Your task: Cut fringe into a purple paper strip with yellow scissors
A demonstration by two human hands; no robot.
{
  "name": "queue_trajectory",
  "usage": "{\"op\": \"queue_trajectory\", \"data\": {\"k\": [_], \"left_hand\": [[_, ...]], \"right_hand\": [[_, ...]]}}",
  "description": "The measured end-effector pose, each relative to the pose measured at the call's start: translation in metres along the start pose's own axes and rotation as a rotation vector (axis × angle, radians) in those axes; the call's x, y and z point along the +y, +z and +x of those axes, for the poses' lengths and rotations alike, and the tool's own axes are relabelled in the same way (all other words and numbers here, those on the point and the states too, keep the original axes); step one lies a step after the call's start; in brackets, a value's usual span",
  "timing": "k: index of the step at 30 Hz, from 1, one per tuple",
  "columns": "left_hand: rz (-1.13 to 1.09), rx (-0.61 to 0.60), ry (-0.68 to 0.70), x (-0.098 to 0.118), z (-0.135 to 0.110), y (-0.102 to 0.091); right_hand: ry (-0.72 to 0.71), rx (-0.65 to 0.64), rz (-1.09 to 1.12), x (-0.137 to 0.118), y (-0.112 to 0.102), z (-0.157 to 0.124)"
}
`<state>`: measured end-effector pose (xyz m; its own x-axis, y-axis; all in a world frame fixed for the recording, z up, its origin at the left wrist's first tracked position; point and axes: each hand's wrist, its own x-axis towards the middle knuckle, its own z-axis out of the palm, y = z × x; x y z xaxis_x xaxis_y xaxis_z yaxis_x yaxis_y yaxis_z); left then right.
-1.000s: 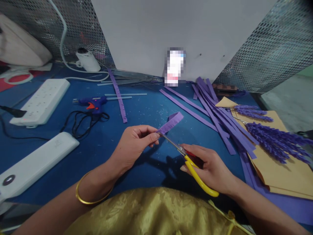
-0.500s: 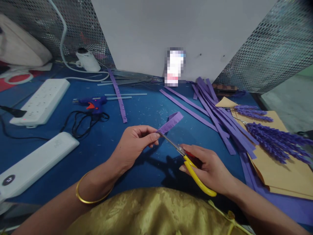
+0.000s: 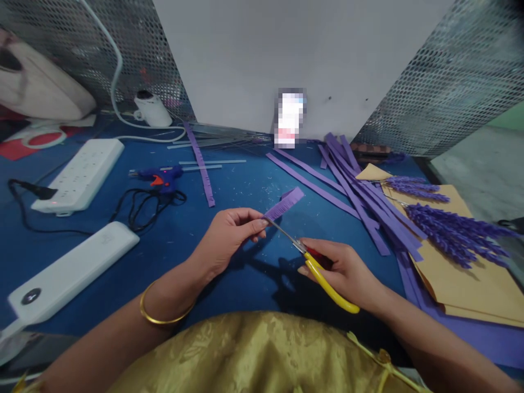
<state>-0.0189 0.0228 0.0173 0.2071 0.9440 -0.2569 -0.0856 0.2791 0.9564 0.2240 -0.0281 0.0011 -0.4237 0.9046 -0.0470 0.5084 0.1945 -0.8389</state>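
Pinched between the thumb and fingers of my left hand (image 3: pixel 235 234) is a purple paper strip (image 3: pixel 286 202), its free end curling up to the right with fine cuts along one edge. My right hand (image 3: pixel 341 267) grips yellow-handled scissors (image 3: pixel 323 281). The blades point up and left, their tips at the strip right beside my left fingertips. Whether the blades are fully closed is hard to make out. Another fringed purple strip (image 3: pixel 200 166) lies on the blue table (image 3: pixel 245 286) to the left.
A blue glue gun (image 3: pixel 161 176) with its cord, a white power strip (image 3: pixel 85 174) and a long white device (image 3: pixel 77 273) sit left. Purple strips (image 3: pixel 356 191) and lavender-like stems (image 3: pixel 450 234) on brown paper (image 3: pixel 470 284) lie right. A blurred phone (image 3: pixel 290 117) leans at the back.
The yellow scissor handles have come closer together. My head view has shifted slightly; both hands stay at the strip.
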Motion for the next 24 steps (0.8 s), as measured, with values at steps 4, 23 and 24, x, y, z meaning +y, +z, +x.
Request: {"op": "queue_trajectory", "data": {"k": [4, 23, 24], "left_hand": [[-0.029, 0.017, 0.039, -0.002, 0.001, 0.002], [0.017, 0.038, 0.23, 0.057, 0.004, 0.011], [0.026, 0.032, 0.228, 0.057, 0.003, 0.01]], "right_hand": [[0.018, 0.003, 0.071, -0.001, -0.001, 0.003], [-0.084, 0.0, 0.26, -0.042, -0.032, 0.026], [-0.073, 0.0, 0.255, -0.04, -0.031, 0.025]]}}
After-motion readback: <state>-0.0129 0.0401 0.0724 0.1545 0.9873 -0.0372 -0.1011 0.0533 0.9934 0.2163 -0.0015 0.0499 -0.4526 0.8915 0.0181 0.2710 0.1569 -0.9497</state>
